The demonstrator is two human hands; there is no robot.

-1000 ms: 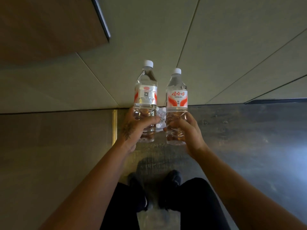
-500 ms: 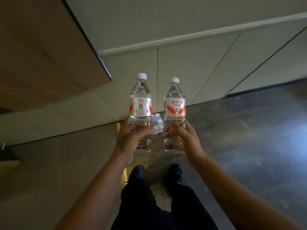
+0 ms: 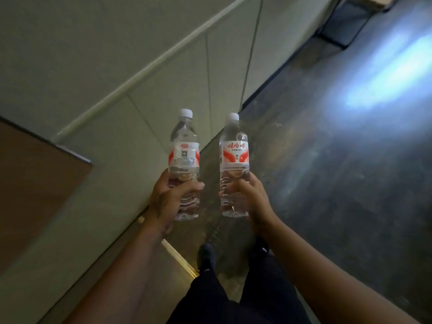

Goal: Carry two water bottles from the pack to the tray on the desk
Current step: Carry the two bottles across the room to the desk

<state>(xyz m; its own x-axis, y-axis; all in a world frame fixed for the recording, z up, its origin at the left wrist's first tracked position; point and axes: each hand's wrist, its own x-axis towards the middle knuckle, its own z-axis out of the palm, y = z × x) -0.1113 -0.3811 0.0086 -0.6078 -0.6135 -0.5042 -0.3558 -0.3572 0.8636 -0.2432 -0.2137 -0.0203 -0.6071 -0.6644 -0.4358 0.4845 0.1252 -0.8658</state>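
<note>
I hold two clear water bottles upright in front of me, each with a white cap and a red-and-white label. My left hand grips the lower half of the left bottle. My right hand grips the lower half of the right bottle. A gap of about a hand's width separates the bottles. Neither the pack, the tray nor the desk is in view.
A pale panelled wall runs diagonally on the left, with a brown wooden surface at the left edge. Dark floor stretches to the right with a bright reflection. My legs and a dark shoe are below.
The view has swung to the right, so the wall now slants left and more dark floor shows. The two bottles have moved slightly apart. The crumpled plastic between them is gone from view.
</note>
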